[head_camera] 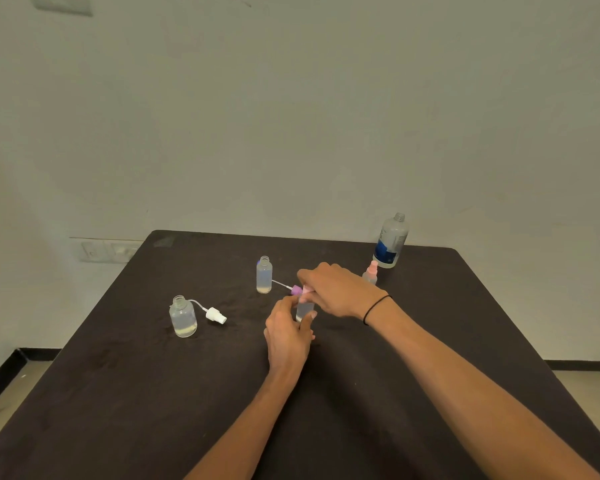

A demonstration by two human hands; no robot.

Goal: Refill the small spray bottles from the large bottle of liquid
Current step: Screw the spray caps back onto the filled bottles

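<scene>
Plain pale walls enclose a dark surface (430, 375) that carries all the task items. The large bottle (391, 241) stands uncapped at the far right corner, well apart from both hands; its liquid level cannot be read.

Current step, as judged: the left hand (288, 332) grips the body of a small clear spray bottle (305, 310) standing on the surface at centre, fingers (307, 320) closed around it. The right hand (336, 289) closes its fingers on the pink spray cap (306, 291) at that bottle's neck. Whether the cap is going on or coming off cannot be determined.

Count of small spray bottles: four.
1. The bottle held at centre, with liquid visible inside.
2. An open tall bottle (264, 275) behind it, with a purple spray head (296, 289) and dip tube lying beside it on the surface.
3. An open round bottle (183, 317) at the left, with a white spray head (216, 314) and its tube lying just beside it.
4. A capped pink-topped bottle (370, 273) just in front of the large bottle.

Progress, as judged: both open bottles appear to contain liquid, so filling seems largely done. Remaining work: seat the pink cap if it is loose, then refit the purple and white spray heads. The large bottle's own cap is not visible.
</scene>
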